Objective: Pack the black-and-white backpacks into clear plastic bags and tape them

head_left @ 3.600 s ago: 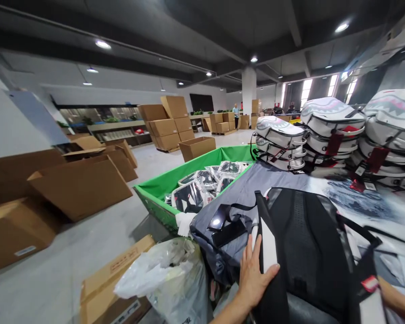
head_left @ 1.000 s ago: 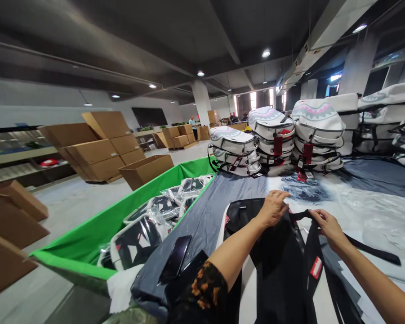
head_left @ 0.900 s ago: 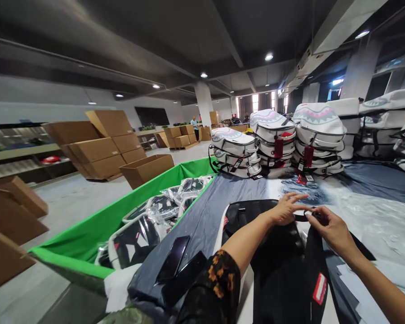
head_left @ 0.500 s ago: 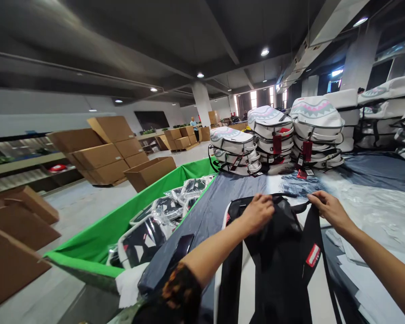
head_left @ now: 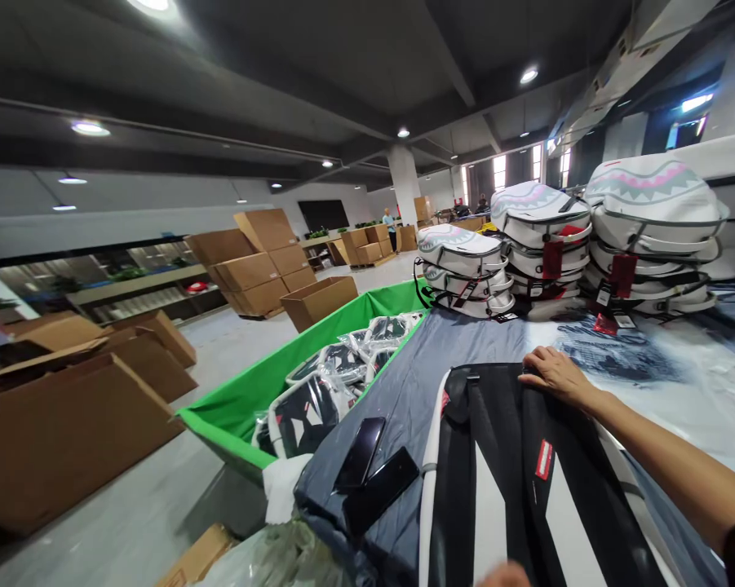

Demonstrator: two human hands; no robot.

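Observation:
A black-and-white backpack (head_left: 520,489) lies on the covered table with its shoulder straps facing up. A red label (head_left: 544,460) shows on its right strap. At the backpack's top edge, my right hand (head_left: 554,375) has its fingers closed on the top of that strap. Only a blurred bit of my left hand (head_left: 505,575) shows at the bottom edge of the view, over the lower part of the backpack; its fingers cannot be made out.
Two dark phones (head_left: 380,492) lie left of the backpack. Beyond them, a green-lined bin (head_left: 220,408) holds several plastic-wrapped backpacks. Stacked white backpacks (head_left: 654,204) stand at the table's back. Cardboard boxes (head_left: 61,440) are on the floor at left. A person (head_left: 390,230) stands far off.
My left hand has left the backpack's top and dropped to the bottom edge of the view. My right hand has lowered the raised strap onto the backpack. The view has swung left.

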